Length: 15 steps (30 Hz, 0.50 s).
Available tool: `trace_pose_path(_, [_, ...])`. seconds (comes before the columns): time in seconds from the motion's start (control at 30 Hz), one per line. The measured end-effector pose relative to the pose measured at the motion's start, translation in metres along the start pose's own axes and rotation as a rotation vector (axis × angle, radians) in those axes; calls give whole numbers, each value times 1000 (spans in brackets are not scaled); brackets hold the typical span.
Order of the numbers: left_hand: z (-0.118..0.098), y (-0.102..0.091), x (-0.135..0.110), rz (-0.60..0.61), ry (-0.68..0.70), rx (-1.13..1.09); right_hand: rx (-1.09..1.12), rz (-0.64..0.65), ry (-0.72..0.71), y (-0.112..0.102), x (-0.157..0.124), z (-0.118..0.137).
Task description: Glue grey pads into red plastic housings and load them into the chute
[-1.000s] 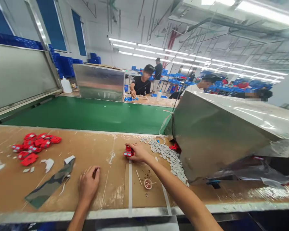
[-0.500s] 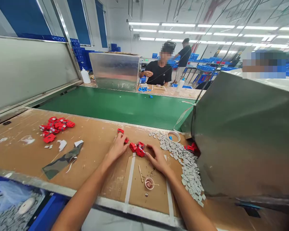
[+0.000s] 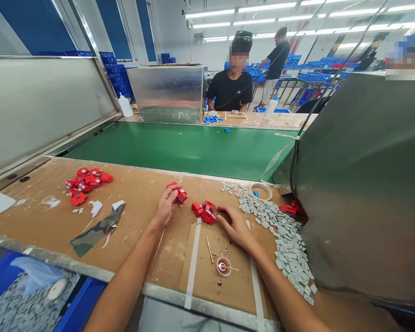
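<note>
Factory hall first: rows of strip lights, stacked blue crates, and a person in a black shirt point(image 3: 232, 90) seated across a wide green conveyor belt point(image 3: 180, 147). To the right, a big dull-steel hood point(image 3: 366, 184) overhangs the near side. Closer in is the brown cardboard-topped counter point(image 3: 48, 221), scuffed and crossed by white tape strips. Along the hood's foot runs a long spill of small grey rectangular chips point(image 3: 283, 235), with a white tape roll point(image 3: 261, 190) at its far end. Far left on the counter lies a heap of red plastic pieces point(image 3: 86, 182), and nearer to it a strip of camouflage-patterned tape point(image 3: 97, 230).

The hands are apart, with a small cluster of red plastic pieces point(image 3: 204, 211) between them. The left hand point(image 3: 166, 206) is clamped on a single red plastic piece point(image 3: 180, 193), fingers curled round it, holding it just above the counter beside the cluster. The right hand point(image 3: 238, 226) lies spread, palm down, holding nothing — its fingertips touch the cluster's near edge. In front of it are a thin wooden stick point(image 3: 210, 249) and a small round pinkish cup point(image 3: 223, 266).

As I judge it, the single piece is best pinched by its sides so its faces can be seen. The spread hand should pin the cluster lightly so nothing slides off into the grey chips. The right forearm passes close over the cup — worth lifting the wrist clear, since the cup looks easy to tip.
</note>
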<state>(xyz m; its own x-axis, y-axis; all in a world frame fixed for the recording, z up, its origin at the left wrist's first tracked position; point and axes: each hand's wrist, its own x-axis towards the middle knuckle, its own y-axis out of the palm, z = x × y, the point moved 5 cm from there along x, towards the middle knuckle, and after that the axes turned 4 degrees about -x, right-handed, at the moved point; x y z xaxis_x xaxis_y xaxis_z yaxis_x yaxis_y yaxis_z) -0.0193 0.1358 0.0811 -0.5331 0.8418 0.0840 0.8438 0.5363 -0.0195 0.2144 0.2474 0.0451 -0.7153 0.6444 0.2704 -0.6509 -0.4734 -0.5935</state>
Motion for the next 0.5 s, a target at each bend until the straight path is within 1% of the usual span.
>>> trace_pose_path(0.07, [-6, 10, -11, 117, -97, -244, 42, 27, 26, -2, 1, 0])
trace_pose_path(0.1, [-10, 17, -16, 179, -125, -318, 71, 40, 47, -4, 1, -1])
trace_pose_path(0.17, [-18, 31, -27, 300, -133, -367, 145, 53, 100, -12, 0, 0])
trace_pose_path(0.27, [-22, 53, -40, 453, -101, -338, 239, 36, 158, -36, -5, 6])
trace_pose_path(0.33, [-21, 62, -44, 466, -26, -206, 274, 48, 169, -57, -12, 13])
trace_pose_path(0.4, [-19, 67, -46, 436, 106, 32, 295, 128, 165, -78, -22, 24])
trace_pose_path(0.43, [-17, 70, -48, 440, 175, 158, 298, 199, 158, -86, -28, 30])
trace_pose_path(0.5, [-12, 78, -52, 502, 275, 356, 285, 399, 141, -96, -43, 42])
